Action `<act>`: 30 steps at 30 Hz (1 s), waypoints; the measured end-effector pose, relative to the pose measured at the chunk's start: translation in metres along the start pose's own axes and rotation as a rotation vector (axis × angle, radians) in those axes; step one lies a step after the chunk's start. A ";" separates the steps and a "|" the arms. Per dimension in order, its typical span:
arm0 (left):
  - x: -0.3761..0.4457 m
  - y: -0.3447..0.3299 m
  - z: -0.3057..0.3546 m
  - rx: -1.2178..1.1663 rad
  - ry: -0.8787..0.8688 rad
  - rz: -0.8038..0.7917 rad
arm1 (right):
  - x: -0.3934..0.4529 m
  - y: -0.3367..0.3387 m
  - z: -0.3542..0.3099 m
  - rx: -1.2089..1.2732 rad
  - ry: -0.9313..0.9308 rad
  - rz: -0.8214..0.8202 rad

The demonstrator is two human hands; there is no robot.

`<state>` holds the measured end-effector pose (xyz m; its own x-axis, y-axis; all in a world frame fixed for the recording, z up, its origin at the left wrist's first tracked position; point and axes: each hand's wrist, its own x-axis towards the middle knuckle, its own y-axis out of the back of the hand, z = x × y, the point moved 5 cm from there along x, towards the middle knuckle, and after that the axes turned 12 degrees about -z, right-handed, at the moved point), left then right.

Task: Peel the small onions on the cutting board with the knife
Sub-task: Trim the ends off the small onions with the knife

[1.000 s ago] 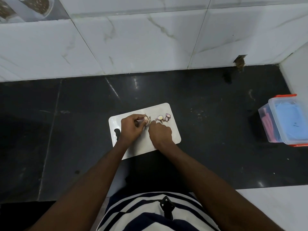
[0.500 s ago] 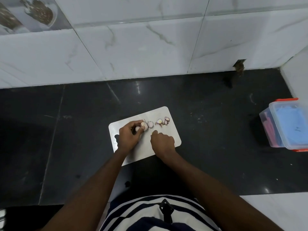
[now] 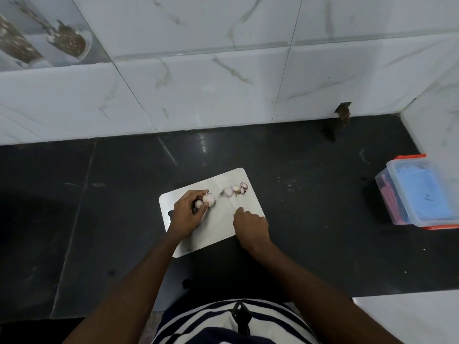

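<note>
A white cutting board (image 3: 223, 227) lies on the black counter. My left hand (image 3: 185, 217) is on its left part, shut on a small pale onion (image 3: 209, 199), with a second small piece (image 3: 198, 203) at the fingertips. A dark bit shows between those fingers; I cannot tell if it is the knife. Several small purple-white onions (image 3: 236, 189) lie at the board's far right corner. My right hand (image 3: 250, 225) rests at the board's right edge, fingers curled, nothing seen in it, apart from the onions.
A clear plastic box (image 3: 422, 194) with orange clips and blue contents stands at the right edge of the black counter (image 3: 323, 219). White marble tiles form the back wall (image 3: 223, 83) and a right side wall. My striped shirt fills the bottom.
My right hand has drawn back from the onion in my left hand, toward me and to the right. My left hand keeps its hold on the onion.
</note>
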<state>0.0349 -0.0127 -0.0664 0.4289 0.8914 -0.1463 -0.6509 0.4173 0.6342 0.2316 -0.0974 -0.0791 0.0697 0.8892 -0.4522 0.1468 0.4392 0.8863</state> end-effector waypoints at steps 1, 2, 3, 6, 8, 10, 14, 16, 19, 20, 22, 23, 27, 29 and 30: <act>-0.001 0.000 0.000 0.000 0.004 -0.010 | -0.001 0.007 0.006 0.008 -0.026 0.030; -0.002 0.001 -0.001 -0.006 0.013 -0.017 | -0.002 0.009 0.011 0.012 -0.047 0.032; -0.003 0.001 -0.001 -0.013 0.021 -0.022 | -0.004 0.011 0.015 0.017 -0.059 0.004; -0.003 0.001 -0.002 -0.022 0.031 -0.031 | -0.005 0.011 0.020 0.033 -0.083 -0.005; -0.001 0.000 -0.002 -0.036 0.056 -0.027 | -0.009 0.015 0.015 0.010 -0.093 0.021; 0.000 0.000 -0.002 -0.051 0.088 -0.018 | -0.013 0.010 0.009 0.012 -0.065 0.030; 0.004 -0.001 0.001 -0.002 0.094 -0.019 | -0.019 0.014 0.013 0.050 -0.067 0.105; 0.005 -0.002 0.001 0.018 0.092 -0.007 | -0.025 0.018 0.017 0.067 -0.068 0.149; 0.006 -0.003 0.000 -0.014 0.116 0.006 | -0.025 0.017 0.018 0.071 -0.044 0.099; 0.005 -0.003 -0.002 -0.046 0.138 -0.001 | -0.024 0.017 0.019 0.077 -0.040 0.073; 0.004 -0.002 -0.005 -0.108 0.180 -0.016 | -0.022 0.019 0.018 0.104 -0.037 0.067; 0.004 -0.001 -0.005 -0.131 0.190 -0.016 | -0.021 0.021 0.017 0.113 -0.035 0.073; -0.002 0.008 0.005 -0.121 0.151 0.053 | -0.014 0.028 0.004 0.088 -0.005 0.034; -0.008 0.012 0.011 -0.071 0.115 0.100 | -0.008 0.029 -0.004 0.070 0.018 -0.009; -0.012 0.014 0.013 -0.065 0.102 0.118 | -0.005 0.029 -0.007 0.069 0.020 -0.026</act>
<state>0.0289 -0.0197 -0.0460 0.2832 0.9469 -0.1521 -0.7339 0.3161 0.6012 0.2289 -0.0884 -0.0509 0.0451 0.8803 -0.4723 0.2160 0.4530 0.8649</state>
